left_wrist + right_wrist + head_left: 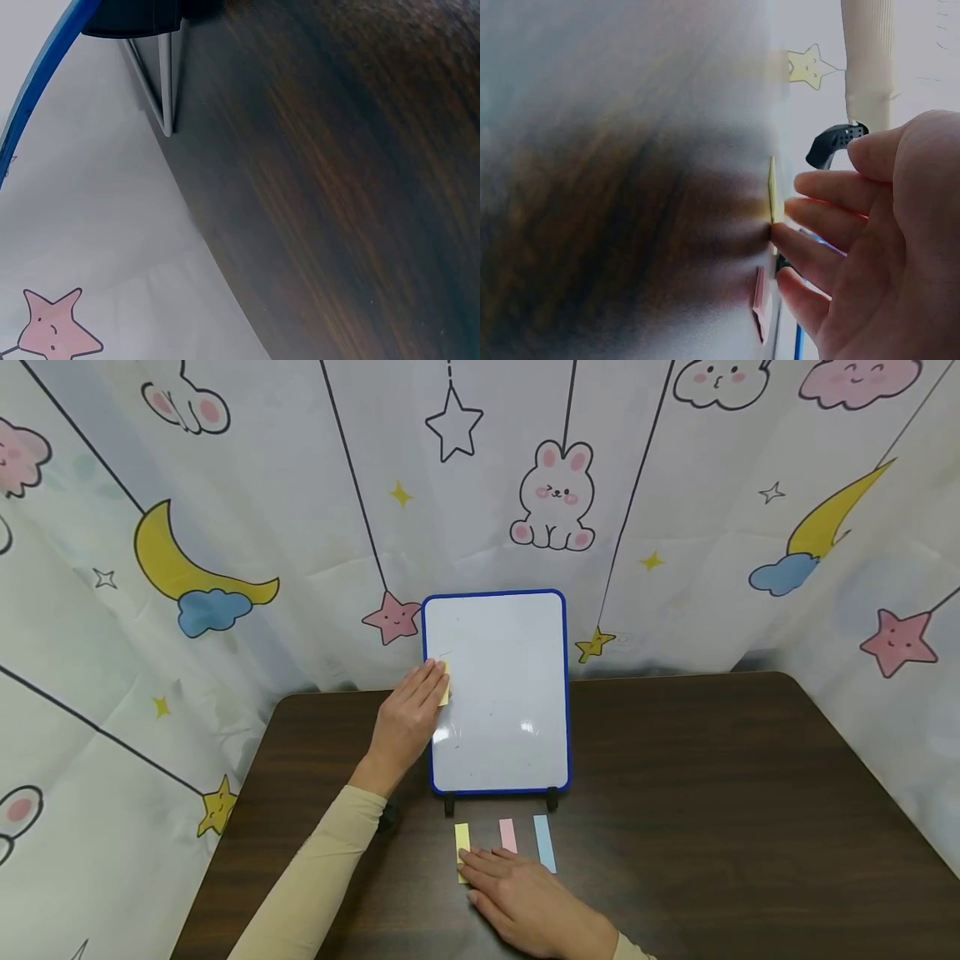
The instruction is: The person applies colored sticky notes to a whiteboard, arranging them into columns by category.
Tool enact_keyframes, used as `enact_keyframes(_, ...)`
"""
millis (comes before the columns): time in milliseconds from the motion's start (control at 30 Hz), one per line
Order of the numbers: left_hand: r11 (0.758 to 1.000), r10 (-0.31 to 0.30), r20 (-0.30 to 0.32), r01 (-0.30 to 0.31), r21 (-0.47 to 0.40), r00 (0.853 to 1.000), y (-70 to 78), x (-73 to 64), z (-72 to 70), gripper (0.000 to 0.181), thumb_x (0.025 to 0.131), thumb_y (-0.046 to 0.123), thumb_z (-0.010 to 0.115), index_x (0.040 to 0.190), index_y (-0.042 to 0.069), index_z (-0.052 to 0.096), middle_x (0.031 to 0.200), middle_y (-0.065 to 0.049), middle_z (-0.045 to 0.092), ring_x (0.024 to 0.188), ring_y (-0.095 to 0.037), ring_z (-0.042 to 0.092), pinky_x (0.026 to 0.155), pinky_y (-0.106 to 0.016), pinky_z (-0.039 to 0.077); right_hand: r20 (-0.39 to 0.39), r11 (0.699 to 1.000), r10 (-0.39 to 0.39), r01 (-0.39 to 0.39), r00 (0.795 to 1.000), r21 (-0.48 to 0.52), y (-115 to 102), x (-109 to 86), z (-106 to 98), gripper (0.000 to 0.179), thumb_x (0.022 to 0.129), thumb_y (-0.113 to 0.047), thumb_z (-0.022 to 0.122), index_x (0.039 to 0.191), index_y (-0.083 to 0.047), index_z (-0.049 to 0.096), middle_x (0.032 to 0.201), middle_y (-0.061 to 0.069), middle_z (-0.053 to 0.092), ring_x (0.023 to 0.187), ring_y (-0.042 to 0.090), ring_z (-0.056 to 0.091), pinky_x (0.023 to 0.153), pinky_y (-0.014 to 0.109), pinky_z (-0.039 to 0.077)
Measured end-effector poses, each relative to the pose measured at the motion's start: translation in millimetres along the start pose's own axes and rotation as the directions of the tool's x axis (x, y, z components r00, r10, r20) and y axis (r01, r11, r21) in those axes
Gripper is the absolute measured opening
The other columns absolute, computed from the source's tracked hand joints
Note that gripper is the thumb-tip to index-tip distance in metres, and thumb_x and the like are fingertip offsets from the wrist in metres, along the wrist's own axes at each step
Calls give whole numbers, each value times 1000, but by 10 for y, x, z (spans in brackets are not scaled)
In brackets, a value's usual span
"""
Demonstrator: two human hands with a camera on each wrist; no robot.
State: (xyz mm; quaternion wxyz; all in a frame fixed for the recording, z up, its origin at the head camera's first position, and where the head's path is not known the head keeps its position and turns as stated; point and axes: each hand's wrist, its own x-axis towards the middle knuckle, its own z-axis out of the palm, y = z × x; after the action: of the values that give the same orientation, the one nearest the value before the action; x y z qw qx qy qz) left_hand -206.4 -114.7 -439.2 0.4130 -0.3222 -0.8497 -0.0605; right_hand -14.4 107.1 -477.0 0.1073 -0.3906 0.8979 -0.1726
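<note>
My left hand [408,710] lies with straight fingers on the left side of a small whiteboard [498,693], pressing a yellow sticky note [446,685] that shows past the fingertips. Down on the table, my right hand [532,893] reaches from the lower right. Its fingertips touch a second yellow sticky note pad [462,837], a narrow strip seen edge-on in the right wrist view. A pink sticky note pad [508,833], partly covered by that hand, and a blue one [545,843] lie beside it. The left wrist view does not show the left hand.
The blue-framed board leans on a stand with black feet [552,799] and a thin metal leg [166,90]. Dark wooden table [712,810] surrounds it. A patterned cloth [300,468] hangs behind and at both sides.
</note>
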Motion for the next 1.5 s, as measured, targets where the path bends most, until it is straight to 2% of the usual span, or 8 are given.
enact_keyframes(433,1000,-2,-4,2,-10,1000,5,5,-11,40,90,4,75,129,0,68,138,-15,65,130,-30,63,112,-43,49,-4,999,5,-5,1000,46,-7,-1,-33,53,112,-44,25,155,-22,46,159,-6,46,144,12,48,116,48,46)
enact_keyframes(500,1000,-2,2,2,-5,1000,1,3,-13,40,91,5,75,130,0,68,138,-15,65,131,-30,62,112,-43,48,-27,999,1,0,1000,54,-12,0,-38,52,112,-43,25,155,-20,46,159,-5,47,144,12,49,115,46,46)
enact_keyframes(600,1000,0,7,0,1,1000,-5,0,-17,41,90,5,76,131,1,68,139,-14,64,131,-30,62,113,-43,48,-115,999,-21,25,993,32,-19,-4,-38,50,112,-38,29,152,-16,49,157,-2,50,143,14,51,114,43,49)
enact_keyframes(767,1000,2,-10,-2,-12,1000,-7,-4,-20,43,89,6,78,130,0,68,138,-15,65,131,-30,62,112,-44,49,-268,1000,15,-18,963,-7,24,-15,-64,46,111,-34,39,148,-12,55,156,1,51,144,17,50,114,42,48)
enact_keyframes(1033,1000,-1,11,1,-15,1000,-13,-24,-1,44,91,10,77,132,0,67,141,-15,63,133,-29,60,112,-44,49,-372,989,141,-146,918,17,262,-59,-180,46,108,-31,48,146,-7,56,158,5,49,148,21,45,119,44,43)
enact_keyframes(1333,1000,1,21,-1,-12,1000,-5,-48,-3,44,94,15,74,134,-1,65,142,-16,62,135,-30,59,112,-44,48,-525,972,166,-228,834,-54,512,-114,-290,54,104,-25,56,151,-1,46,164,12,38,151,28,39,119,48,40)
enact_keyframes(1400,1000,0,21,1,-13,1000,-3,-43,-6,45,94,17,74,134,-1,65,142,-16,62,135,-30,59,112,-44,49,-540,965,193,-258,819,-46,570,-128,-309,57,104,-25,56,153,0,42,167,12,32,153,28,35,125,42,33)
enact_keyframes(1500,1000,1,24,0,-12,1000,-2,-40,-7,46,94,19,75,135,0,65,143,-15,61,135,-30,59,112,-44,48,-540,952,240,-304,807,-30,643,-152,-327,60,104,-26,55,156,-1,38,169,12,27,155,29,30,130,29,14)
